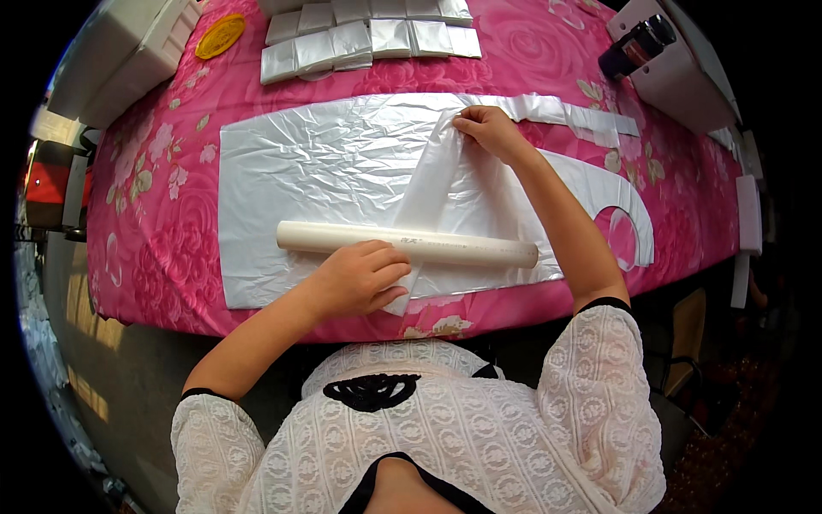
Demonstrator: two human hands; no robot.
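A thin, shiny white plastic apron (325, 163) lies spread sideways, its rounded neck hole at the right. A folded-over strip of its film runs from the far edge to the near edge. My right hand (490, 133) pinches the far end of this strip, slightly raised. At the near edge my left hand (364, 278) is closed, fingers curled, at the strip's near end; its fingertips partly hide what they grip. Across the apron lies a long cream-white tube (471, 250), just beyond my left hand's knuckles and touching or very close to them.
Rows of folded plastic packets (390, 38) lie at the far side. A yellow oval object (220, 36) is near the white foam boxes (128, 60) at far left. At far right, a dark bottle (635, 47) leans by a white box (685, 77). A pink floral cloth (154, 257) covers the table.
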